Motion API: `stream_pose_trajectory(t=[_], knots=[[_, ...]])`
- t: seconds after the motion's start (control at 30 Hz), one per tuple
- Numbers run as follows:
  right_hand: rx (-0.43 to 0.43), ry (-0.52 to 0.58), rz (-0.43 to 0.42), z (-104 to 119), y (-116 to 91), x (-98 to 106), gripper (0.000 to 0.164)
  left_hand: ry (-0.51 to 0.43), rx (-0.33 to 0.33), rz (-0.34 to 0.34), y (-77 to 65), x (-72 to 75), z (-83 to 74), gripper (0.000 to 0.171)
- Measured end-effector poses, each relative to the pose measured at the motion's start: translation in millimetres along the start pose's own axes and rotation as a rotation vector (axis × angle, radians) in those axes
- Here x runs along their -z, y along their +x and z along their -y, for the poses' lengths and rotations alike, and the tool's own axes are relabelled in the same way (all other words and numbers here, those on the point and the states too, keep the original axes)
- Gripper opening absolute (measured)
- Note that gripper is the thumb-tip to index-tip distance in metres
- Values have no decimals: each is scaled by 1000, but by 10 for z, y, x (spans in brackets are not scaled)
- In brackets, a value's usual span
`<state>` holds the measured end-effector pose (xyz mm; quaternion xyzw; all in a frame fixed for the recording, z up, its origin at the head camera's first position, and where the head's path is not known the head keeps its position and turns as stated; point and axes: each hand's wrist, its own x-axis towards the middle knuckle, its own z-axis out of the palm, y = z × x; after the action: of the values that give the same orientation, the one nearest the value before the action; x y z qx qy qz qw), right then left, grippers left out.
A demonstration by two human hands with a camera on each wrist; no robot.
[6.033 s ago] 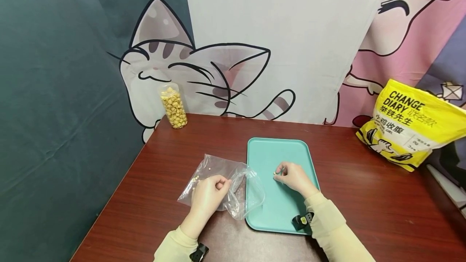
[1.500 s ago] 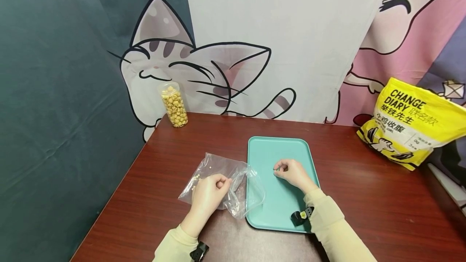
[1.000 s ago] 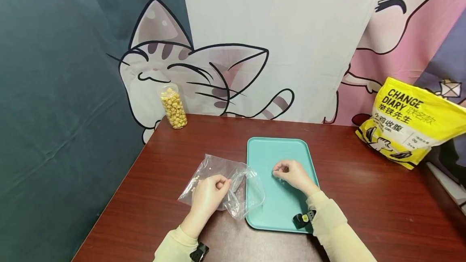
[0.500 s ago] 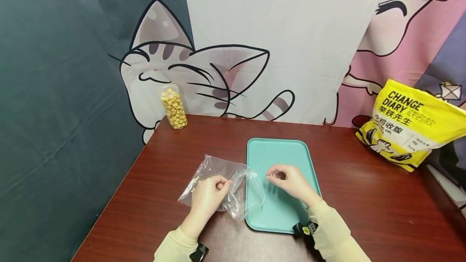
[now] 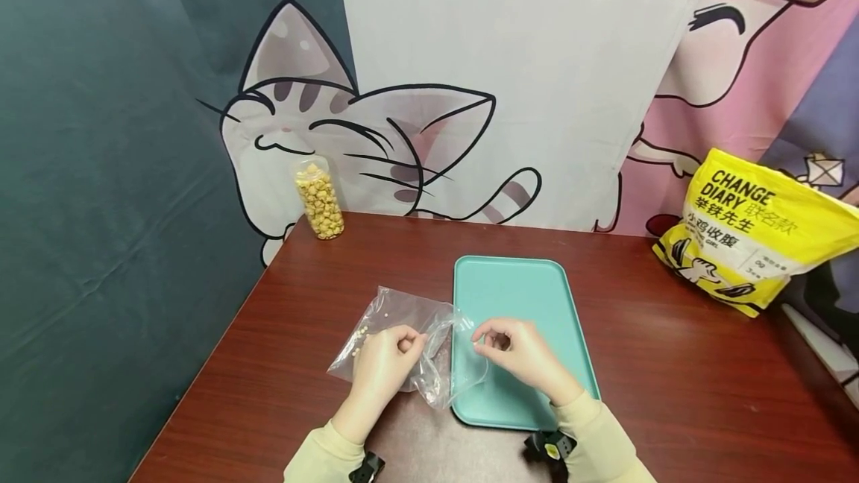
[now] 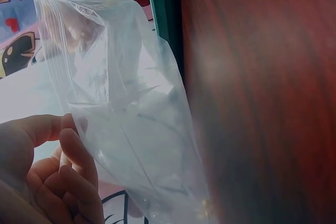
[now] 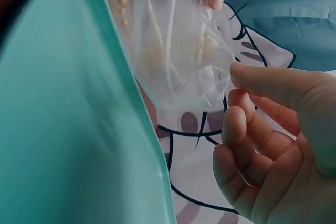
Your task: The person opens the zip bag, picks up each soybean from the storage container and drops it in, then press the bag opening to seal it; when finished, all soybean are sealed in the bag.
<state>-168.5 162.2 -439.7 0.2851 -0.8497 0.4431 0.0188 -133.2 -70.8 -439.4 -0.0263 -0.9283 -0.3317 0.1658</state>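
Note:
A clear zip bag [image 5: 416, 309] lies on the table, its mouth overlapping the left side of the teal tray [image 5: 517, 282]. Several small pale pellets [image 5: 362, 330] sit at its far left end. My left hand [image 5: 381, 360] pinches the bag's edge between thumb and forefinger, as the left wrist view also shows the raised plastic [image 6: 136, 93]. Over the tray, my right hand [image 5: 523, 352] is beside the bag's mouth, fingers bent. In the right wrist view a gap shows between its thumb and forefinger, with nothing visible in it; the bag [image 7: 178, 51] is right at the thumb tip.
A clear jar of popcorn [image 5: 320, 200] stands at the table's back left corner. On the right is a big yellow package [image 5: 751, 233]. A printed cloth with a cat [image 5: 403, 133] hangs behind the table [image 5: 268, 319].
My right hand has moved left and nearer me, from the tray's middle to the bag's mouth, its fingertips parting. The pellet seen at them earlier no longer shows. My left hand has stayed put.

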Motion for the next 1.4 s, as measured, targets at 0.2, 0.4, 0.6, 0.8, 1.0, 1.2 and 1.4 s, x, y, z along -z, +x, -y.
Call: stream_pose_trajectory(t=[0.2,0.4,0.6,0.8,1.0,1.2,1.4], knots=[[-10,37,-15,17,-3,-69,9,-5,-13,-3,-12,9,16,10],[-44,35,-140,9,9,-69,14,-10,-43,-21,-23,29,-12,9],[-105,-14,-220,3,13,-48,23,-12,-65,-23,-55,49,-55,8],[-130,-31,-155,8,12,-58,21,-36,-64,42,-55,89,-76,9],[-169,42,-114,37,23,-57,27,-72,-107,85,-40,107,-102,10],[-141,103,-149,59,18,-47,14,-103,-139,94,-63,126,-131,11],[-137,228,-122,89,-24,-53,9,-140,-149,88,-117,124,-113,10]])
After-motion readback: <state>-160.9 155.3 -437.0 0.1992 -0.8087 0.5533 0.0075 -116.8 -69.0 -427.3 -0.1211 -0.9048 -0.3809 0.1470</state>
